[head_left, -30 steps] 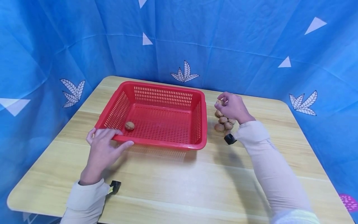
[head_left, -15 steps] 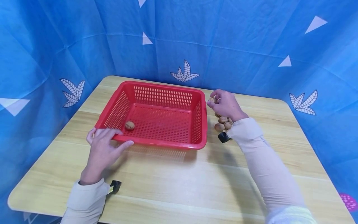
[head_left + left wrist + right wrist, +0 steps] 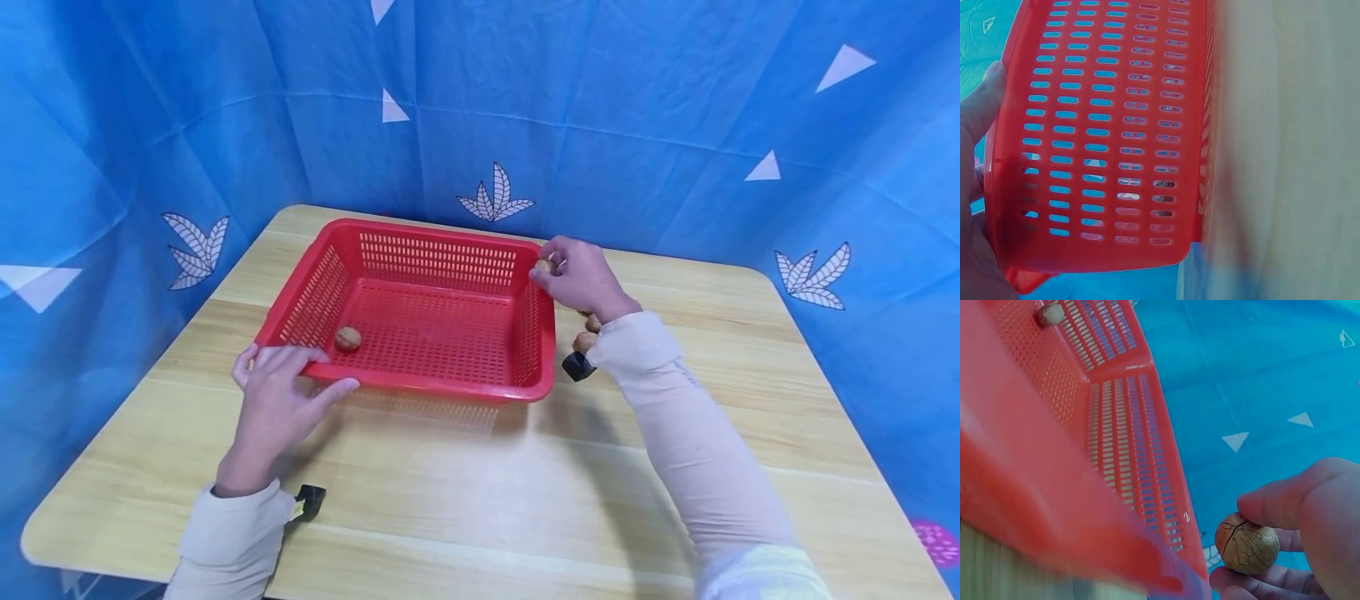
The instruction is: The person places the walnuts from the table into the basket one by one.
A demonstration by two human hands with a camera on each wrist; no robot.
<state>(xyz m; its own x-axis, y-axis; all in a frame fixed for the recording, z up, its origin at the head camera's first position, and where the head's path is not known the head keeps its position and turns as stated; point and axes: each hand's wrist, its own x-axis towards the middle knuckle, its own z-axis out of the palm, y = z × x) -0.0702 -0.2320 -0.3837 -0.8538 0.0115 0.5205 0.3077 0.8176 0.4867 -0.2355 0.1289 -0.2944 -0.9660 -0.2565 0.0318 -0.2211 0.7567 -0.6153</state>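
A red slotted basket (image 3: 427,385) stands on the table, with one walnut (image 3: 348,338) inside at its near left corner. My left hand (image 3: 276,408) grips the basket's near left rim, fingers over the edge and thumb along the outside; the left wrist view shows the hand (image 3: 982,187) beside the slotted wall. At the basket's far right corner my right hand (image 3: 581,275) pinches a walnut (image 3: 546,266) level with the rim. In the right wrist view this walnut (image 3: 1247,545) sits between thumb and fingers, apart from the basket (image 3: 1141,456).
Several walnuts (image 3: 585,342) lie on the table right of the basket, partly hidden by my right hand and sleeve. The light wooden table (image 3: 465,517) carries the basket. A blue patterned curtain (image 3: 637,125) hangs behind and at both sides.
My right hand has carried its walnut left from above the walnut pile to the basket's right rim. The left hand and basket have not visibly moved.
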